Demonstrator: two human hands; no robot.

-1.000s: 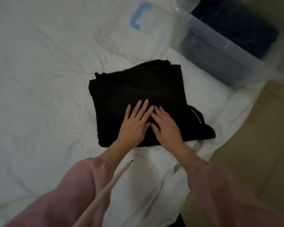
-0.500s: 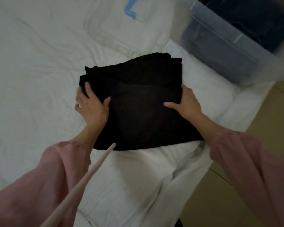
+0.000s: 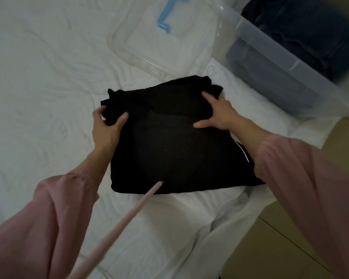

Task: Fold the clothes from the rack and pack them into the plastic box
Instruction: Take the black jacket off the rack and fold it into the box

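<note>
A folded black garment (image 3: 169, 146) lies on the white bed sheet (image 3: 48, 97) in the middle of the head view. My left hand (image 3: 107, 129) grips its far left corner, thumb on top and fingers curled round the edge. My right hand (image 3: 220, 115) holds the far right edge, thumb pressed on the cloth and fingers tucked beneath. The clear plastic box (image 3: 280, 63) stands at the upper right, with dark blue folded clothes (image 3: 302, 31) inside.
The box's clear lid (image 3: 149, 47) with a blue latch (image 3: 165, 19) lies on the bed behind the garment. The bed's edge runs down the right side, with beige floor (image 3: 290, 238) beyond. A pink drawstring (image 3: 125, 218) hangs in front of me.
My hands went from the garment's middle out to its left and right sides, then slid to its far corners and closed on them. The view has tilted slightly.
</note>
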